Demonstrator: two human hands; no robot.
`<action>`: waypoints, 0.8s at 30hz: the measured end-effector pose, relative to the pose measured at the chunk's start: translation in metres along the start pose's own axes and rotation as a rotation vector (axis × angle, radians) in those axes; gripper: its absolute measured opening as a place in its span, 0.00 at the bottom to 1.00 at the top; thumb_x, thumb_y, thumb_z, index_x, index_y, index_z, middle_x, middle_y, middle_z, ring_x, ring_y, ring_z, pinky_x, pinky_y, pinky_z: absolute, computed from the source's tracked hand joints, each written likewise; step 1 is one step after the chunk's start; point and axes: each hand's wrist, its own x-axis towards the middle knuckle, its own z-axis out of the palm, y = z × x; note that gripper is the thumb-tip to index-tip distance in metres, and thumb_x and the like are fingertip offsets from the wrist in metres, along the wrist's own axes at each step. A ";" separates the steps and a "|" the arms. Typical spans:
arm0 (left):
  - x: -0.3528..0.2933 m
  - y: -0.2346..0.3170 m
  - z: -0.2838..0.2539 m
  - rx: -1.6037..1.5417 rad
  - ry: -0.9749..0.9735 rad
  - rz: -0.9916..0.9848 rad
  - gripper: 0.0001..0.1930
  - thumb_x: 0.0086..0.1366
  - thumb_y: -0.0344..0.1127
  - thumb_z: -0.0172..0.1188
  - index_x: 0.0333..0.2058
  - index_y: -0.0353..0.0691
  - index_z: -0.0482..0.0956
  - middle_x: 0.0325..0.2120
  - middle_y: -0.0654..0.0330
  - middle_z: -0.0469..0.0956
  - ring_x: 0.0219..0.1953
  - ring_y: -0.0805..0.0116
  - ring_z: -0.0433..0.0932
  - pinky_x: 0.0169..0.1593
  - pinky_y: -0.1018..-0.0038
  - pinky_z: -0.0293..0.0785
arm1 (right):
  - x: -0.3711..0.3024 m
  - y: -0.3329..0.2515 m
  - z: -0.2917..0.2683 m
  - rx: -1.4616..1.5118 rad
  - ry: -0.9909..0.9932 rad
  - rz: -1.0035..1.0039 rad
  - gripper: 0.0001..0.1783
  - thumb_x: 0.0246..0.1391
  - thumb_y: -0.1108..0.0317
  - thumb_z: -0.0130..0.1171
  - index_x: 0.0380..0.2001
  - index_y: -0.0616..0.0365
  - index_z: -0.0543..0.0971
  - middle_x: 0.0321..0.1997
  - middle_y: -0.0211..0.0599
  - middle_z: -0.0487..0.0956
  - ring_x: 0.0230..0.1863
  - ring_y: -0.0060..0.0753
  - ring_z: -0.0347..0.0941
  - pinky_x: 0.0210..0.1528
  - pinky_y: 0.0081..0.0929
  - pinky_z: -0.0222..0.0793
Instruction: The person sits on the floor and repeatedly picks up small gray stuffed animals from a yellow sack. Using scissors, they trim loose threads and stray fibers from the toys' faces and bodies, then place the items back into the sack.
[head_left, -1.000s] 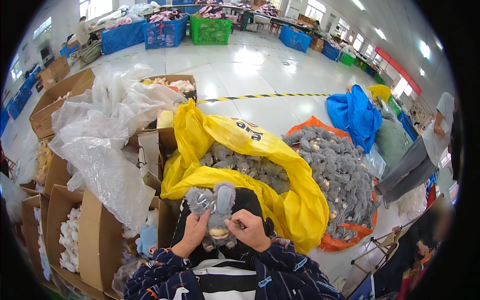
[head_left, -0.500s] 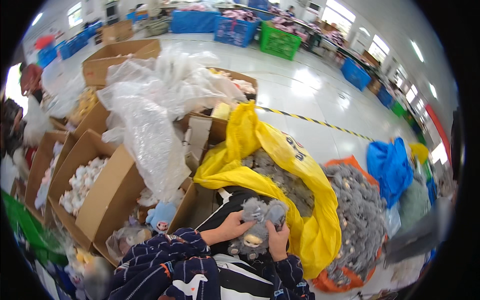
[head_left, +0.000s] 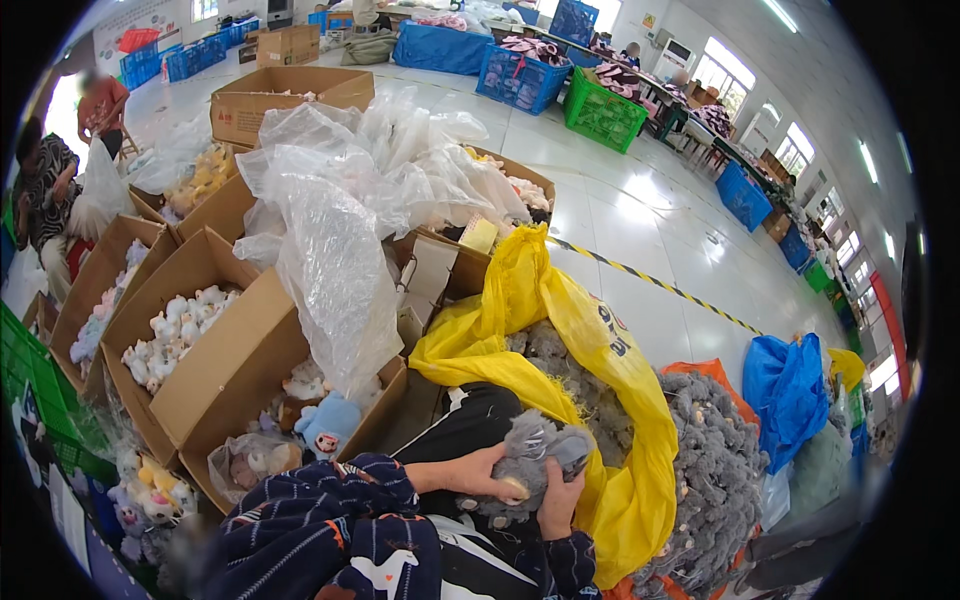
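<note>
Resting in both hands' grip: grey plush toy (head_left: 535, 462)

Grey fuzzy plush toy (head_left: 535, 462), soft and rumpled, lies on its side, clasped between both hands, with a darker grey rounded end poking out to the right above the right hand (head_left: 556, 503). Left hand (head_left: 483, 473) grips its left side, fingers over a small pale patch on the underside. Right hand cups it from below.
</note>
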 end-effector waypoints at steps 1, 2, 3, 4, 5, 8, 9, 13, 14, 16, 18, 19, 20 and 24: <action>-0.004 0.012 0.001 0.106 -0.011 0.008 0.39 0.48 0.47 0.67 0.52 0.32 0.58 0.44 0.51 0.70 0.47 0.68 0.68 0.50 0.73 0.65 | 0.002 0.004 0.000 0.040 0.033 0.028 0.19 0.48 0.74 0.55 0.46 0.64 0.68 0.44 0.35 0.72 0.44 0.27 0.68 0.48 0.24 0.63; -0.003 0.006 0.003 0.054 -0.008 -0.021 0.39 0.46 0.48 0.68 0.51 0.32 0.59 0.42 0.49 0.71 0.45 0.66 0.70 0.50 0.74 0.65 | 0.004 0.007 0.000 0.079 0.067 0.056 0.19 0.48 0.74 0.55 0.46 0.63 0.68 0.44 0.35 0.72 0.44 0.27 0.68 0.47 0.24 0.63; -0.001 0.006 0.005 0.056 0.007 -0.022 0.39 0.46 0.48 0.68 0.50 0.32 0.59 0.42 0.50 0.71 0.45 0.66 0.70 0.50 0.74 0.66 | 0.006 0.008 -0.001 0.119 0.101 0.083 0.19 0.48 0.74 0.55 0.46 0.63 0.68 0.44 0.35 0.72 0.44 0.27 0.68 0.47 0.25 0.63; -0.001 0.005 0.006 0.053 0.020 -0.029 0.38 0.46 0.47 0.68 0.50 0.32 0.59 0.42 0.50 0.72 0.45 0.66 0.70 0.49 0.74 0.66 | 0.007 0.009 -0.001 0.119 0.107 0.091 0.20 0.49 0.74 0.55 0.47 0.64 0.66 0.46 0.36 0.71 0.45 0.28 0.67 0.48 0.25 0.62; -0.001 0.004 0.007 0.052 0.033 -0.035 0.38 0.46 0.46 0.68 0.50 0.31 0.60 0.41 0.50 0.72 0.44 0.66 0.71 0.49 0.74 0.66 | 0.008 0.009 -0.002 0.120 0.113 0.098 0.21 0.49 0.74 0.55 0.48 0.65 0.65 0.47 0.37 0.70 0.46 0.29 0.66 0.49 0.25 0.62; 0.000 -0.007 0.006 -0.003 0.072 -0.068 0.37 0.46 0.44 0.68 0.49 0.32 0.61 0.41 0.51 0.73 0.43 0.65 0.72 0.49 0.73 0.66 | 0.013 0.006 0.002 0.071 0.114 0.066 0.21 0.50 0.73 0.55 0.47 0.67 0.65 0.47 0.39 0.70 0.46 0.29 0.66 0.49 0.25 0.62; -0.001 -0.009 0.006 0.023 0.085 -0.058 0.36 0.46 0.44 0.68 0.49 0.32 0.61 0.41 0.51 0.73 0.43 0.65 0.72 0.49 0.73 0.67 | 0.013 0.004 0.005 0.046 0.110 0.046 0.20 0.50 0.72 0.55 0.46 0.67 0.66 0.47 0.39 0.71 0.46 0.29 0.67 0.48 0.25 0.62; 0.006 -0.009 0.006 0.140 0.112 -0.050 0.35 0.45 0.43 0.69 0.48 0.32 0.63 0.40 0.52 0.74 0.43 0.65 0.73 0.48 0.73 0.67 | 0.011 0.010 -0.001 -0.157 0.210 -0.114 0.16 0.52 0.66 0.55 0.42 0.63 0.68 0.38 0.33 0.73 0.36 0.24 0.68 0.37 0.20 0.65; 0.009 -0.010 0.008 0.173 0.109 -0.064 0.35 0.45 0.43 0.69 0.48 0.32 0.63 0.40 0.52 0.74 0.42 0.65 0.73 0.48 0.73 0.67 | 0.010 0.007 -0.003 -0.152 0.239 -0.043 0.15 0.52 0.66 0.55 0.40 0.64 0.69 0.37 0.34 0.73 0.35 0.24 0.68 0.37 0.21 0.65; 0.012 -0.009 0.006 0.180 0.156 -0.002 0.35 0.45 0.42 0.69 0.48 0.32 0.63 0.40 0.52 0.74 0.43 0.67 0.73 0.48 0.73 0.68 | 0.008 -0.004 -0.003 -0.138 0.332 0.092 0.14 0.52 0.67 0.55 0.38 0.67 0.71 0.35 0.36 0.75 0.33 0.24 0.69 0.35 0.22 0.66; 0.018 -0.013 0.007 0.087 0.163 0.018 0.34 0.45 0.42 0.69 0.47 0.33 0.64 0.40 0.52 0.74 0.43 0.66 0.73 0.47 0.73 0.68 | 0.017 -0.006 0.001 -0.205 0.337 0.156 0.12 0.52 0.62 0.55 0.33 0.60 0.69 0.26 0.29 0.72 0.22 0.16 0.64 0.20 0.16 0.59; 0.021 -0.013 0.006 -0.005 0.160 0.003 0.34 0.44 0.42 0.70 0.47 0.34 0.65 0.40 0.52 0.74 0.42 0.63 0.73 0.46 0.73 0.68 | 0.021 -0.008 0.005 -0.029 0.373 0.172 0.16 0.51 0.57 0.55 0.35 0.55 0.66 0.27 0.27 0.67 0.18 0.19 0.60 0.18 0.18 0.58; 0.023 -0.012 0.004 0.100 0.168 0.001 0.33 0.44 0.41 0.70 0.47 0.34 0.66 0.39 0.53 0.74 0.42 0.64 0.73 0.46 0.73 0.68 | 0.026 -0.007 0.004 0.149 0.336 0.174 0.12 0.52 0.59 0.54 0.34 0.54 0.67 0.25 0.25 0.66 0.15 0.18 0.58 0.17 0.18 0.56; 0.027 -0.012 0.002 0.090 0.151 0.000 0.31 0.46 0.38 0.69 0.47 0.34 0.66 0.41 0.54 0.72 0.43 0.68 0.71 0.48 0.74 0.66 | 0.027 -0.009 -0.015 0.211 0.170 0.233 0.11 0.52 0.64 0.55 0.35 0.56 0.68 0.26 0.25 0.69 0.18 0.16 0.59 0.18 0.16 0.55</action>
